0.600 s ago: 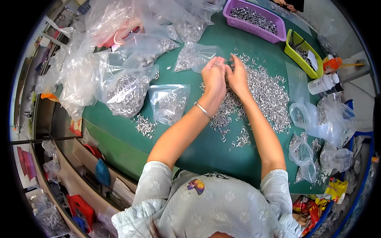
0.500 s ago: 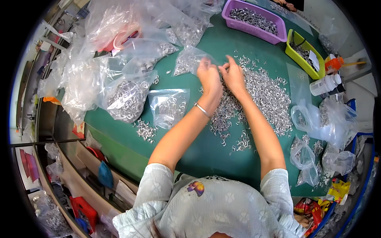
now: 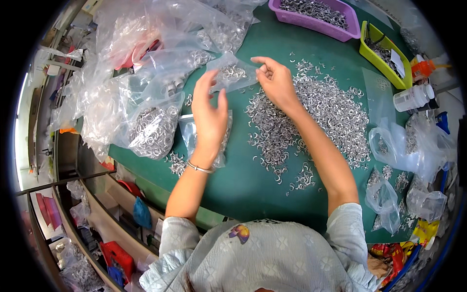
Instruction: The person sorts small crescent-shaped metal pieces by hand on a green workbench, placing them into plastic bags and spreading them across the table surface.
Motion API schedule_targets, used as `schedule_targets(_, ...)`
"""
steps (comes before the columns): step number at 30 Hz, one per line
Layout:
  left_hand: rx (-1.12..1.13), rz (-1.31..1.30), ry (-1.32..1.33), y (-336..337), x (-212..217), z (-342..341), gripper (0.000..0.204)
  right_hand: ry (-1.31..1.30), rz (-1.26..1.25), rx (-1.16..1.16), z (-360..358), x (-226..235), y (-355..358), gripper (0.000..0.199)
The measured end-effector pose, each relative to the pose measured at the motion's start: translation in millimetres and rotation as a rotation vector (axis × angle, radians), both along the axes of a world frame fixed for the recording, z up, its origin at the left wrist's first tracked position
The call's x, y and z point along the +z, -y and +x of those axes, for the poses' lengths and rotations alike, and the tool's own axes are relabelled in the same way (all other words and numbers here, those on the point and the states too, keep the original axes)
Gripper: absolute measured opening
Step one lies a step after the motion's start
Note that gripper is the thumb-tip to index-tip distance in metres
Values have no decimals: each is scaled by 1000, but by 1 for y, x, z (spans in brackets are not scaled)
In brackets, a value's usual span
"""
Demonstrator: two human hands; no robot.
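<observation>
My left hand (image 3: 210, 109) hovers with fingers spread over the green table (image 3: 243, 190), just left of a small clear bag (image 3: 232, 74) holding a few silver metal pieces. My right hand (image 3: 276, 82) pinches that bag's right edge between thumb and fingers. A broad loose pile of small silver metal clips (image 3: 326, 112) lies under and right of my right forearm. Another flat clear bag (image 3: 186, 132) with a few pieces lies beneath my left palm. A thin bracelet (image 3: 199, 168) circles my left wrist.
Large clear bags of metal pieces (image 3: 151, 126) crowd the left side. A purple basket (image 3: 318, 24) and a green bin (image 3: 377, 57) of parts stand at the back. A white bottle (image 3: 411, 97) and more bags (image 3: 408, 146) sit on the right. Shelves drop off at left.
My hands were close together over the clip pile; now they have parted. The left hand has opened and moved left, and the small bag sits between them.
</observation>
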State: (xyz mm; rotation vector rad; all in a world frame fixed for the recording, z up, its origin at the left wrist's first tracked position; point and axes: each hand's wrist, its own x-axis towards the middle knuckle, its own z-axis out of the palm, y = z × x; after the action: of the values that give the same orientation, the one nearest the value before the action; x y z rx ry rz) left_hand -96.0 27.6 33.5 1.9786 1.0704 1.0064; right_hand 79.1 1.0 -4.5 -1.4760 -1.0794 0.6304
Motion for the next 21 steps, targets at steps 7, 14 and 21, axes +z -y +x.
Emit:
schedule_targets(7,-81,703,-705,-41,6,-19,9,-27,121,52,-4,6,-7,28)
schedule_targets(14,-9,922,-419,-77,62,-12,3,-219,370,145,-2,46,-46,28)
schedule_targets(21,-332,507,32,-20,108,-29,5,-323,352,263,0,114,44,38)
